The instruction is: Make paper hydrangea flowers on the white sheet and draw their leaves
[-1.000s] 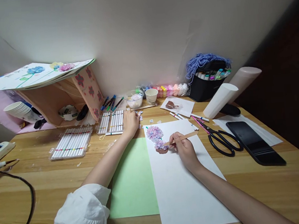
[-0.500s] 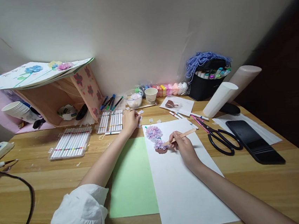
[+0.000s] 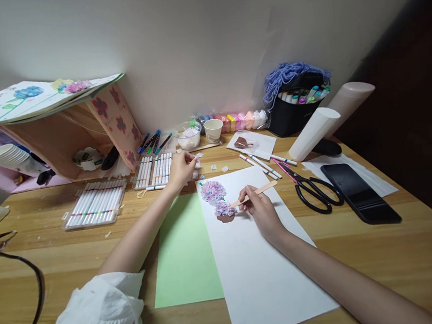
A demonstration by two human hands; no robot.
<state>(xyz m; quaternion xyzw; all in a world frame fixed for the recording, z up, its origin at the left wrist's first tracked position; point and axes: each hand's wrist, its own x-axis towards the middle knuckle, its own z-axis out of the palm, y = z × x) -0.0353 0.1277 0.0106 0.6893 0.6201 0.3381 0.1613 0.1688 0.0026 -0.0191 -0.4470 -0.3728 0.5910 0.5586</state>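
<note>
My right hand (image 3: 262, 211) grips a flat wooden craft stick (image 3: 262, 190). Its tip touches the lower of two pink-and-purple crumpled-paper flower clusters (image 3: 224, 208) on a white sheet (image 3: 265, 279). Below that cluster is a brown pot shape (image 3: 226, 218); the upper cluster (image 3: 213, 191) has a bit of green beside it. My left hand (image 3: 183, 169) rests beyond the sheet's far edge, among small paper scraps (image 3: 213, 167). Its thumb and fingertips are pinched together; anything between them is too small to make out. Green paper (image 3: 187, 256) lies partly under the white sheet.
Marker sets (image 3: 96, 204) lie at left, near a box shelf (image 3: 116, 120). A bowl (image 3: 188, 136) and paper cup (image 3: 213, 130) stand at the back. On the right are scissors (image 3: 312, 191), a phone (image 3: 360, 194), a white cylinder (image 3: 314, 133) and a black pen holder (image 3: 293, 116).
The whole view has shifted slightly, so things appear a little further left and higher. Both hands keep nearly the same places, the stick's tip still on the lower cluster.
</note>
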